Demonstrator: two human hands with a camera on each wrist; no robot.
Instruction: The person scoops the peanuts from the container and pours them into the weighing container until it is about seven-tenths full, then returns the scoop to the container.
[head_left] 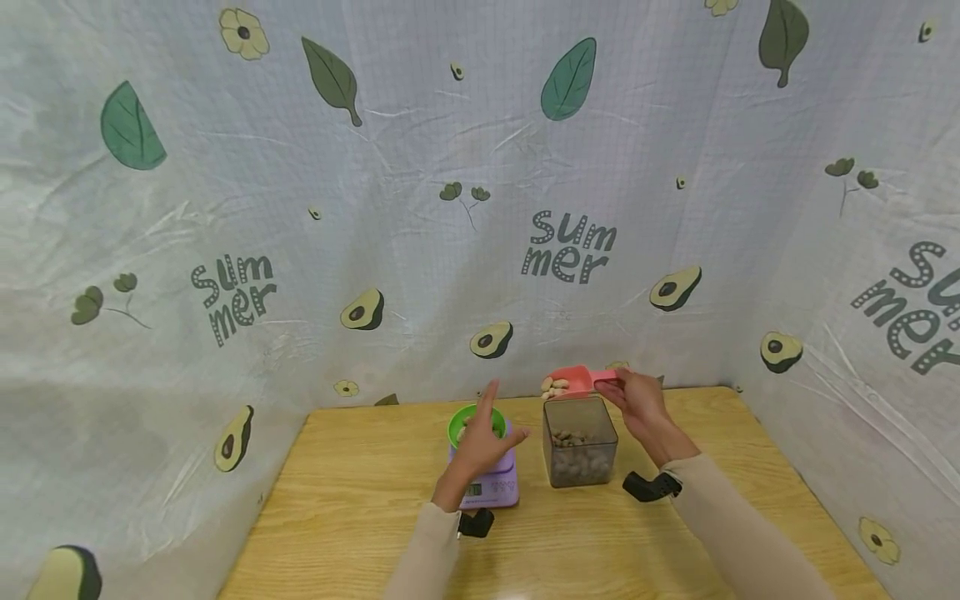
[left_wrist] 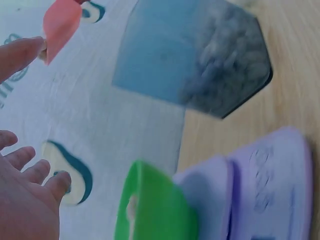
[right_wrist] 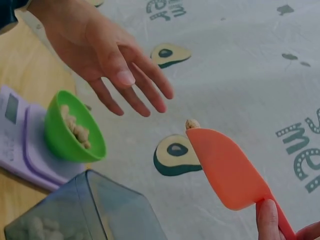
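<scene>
My right hand [head_left: 637, 406] grips the handle of a red scoop [head_left: 576, 380], raised over the far rim of a grey see-through bin [head_left: 581, 467]. Several peanuts [head_left: 553, 387] lie in the scoop's front. Inside the bin are more peanuts, piled in its lower part. My left hand [head_left: 480, 442] hovers over a green bowl [right_wrist: 75, 130], fingers spread, holding nothing. That bowl stands on a purple kitchen scale [head_left: 498, 490] and has peanuts in it. In the right wrist view, the left hand's fingertips point toward the scoop, apart from it.
The scale and bin stand side by side on a wooden table [head_left: 360, 500]. A pale sheet [head_left: 420, 250] printed with avocados, leaves and lettering hangs close behind the table and along both sides.
</scene>
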